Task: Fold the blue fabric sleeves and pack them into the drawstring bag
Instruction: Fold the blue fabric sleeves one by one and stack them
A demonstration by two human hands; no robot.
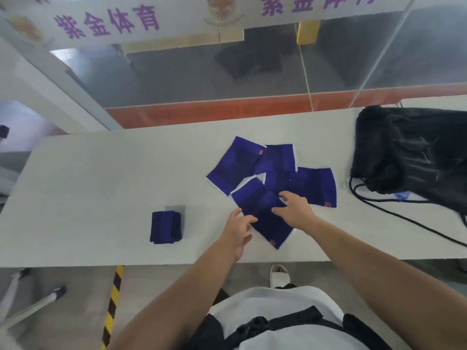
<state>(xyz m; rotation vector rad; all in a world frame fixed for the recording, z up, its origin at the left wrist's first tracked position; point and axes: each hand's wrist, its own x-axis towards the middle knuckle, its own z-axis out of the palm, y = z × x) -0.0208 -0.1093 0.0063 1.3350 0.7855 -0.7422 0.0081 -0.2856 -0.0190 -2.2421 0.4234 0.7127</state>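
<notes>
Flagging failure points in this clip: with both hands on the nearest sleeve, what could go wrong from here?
1. The nearest sleeve lies partly over a neighbouring flat sleeve; pulling it with the left hand and right hand may drag that one askew.
2. The folded stack sits far from the drawstring bag, so it might come apart when carried over.

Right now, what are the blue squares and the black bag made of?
The blue sleeves look like soft knitted cloth: matte, lying limp and flat, with white edging. The drawstring bag looks like thin synthetic fabric, maybe nylon: it crumples and shows shiny streaks. Its cord looks like braided string.
</notes>
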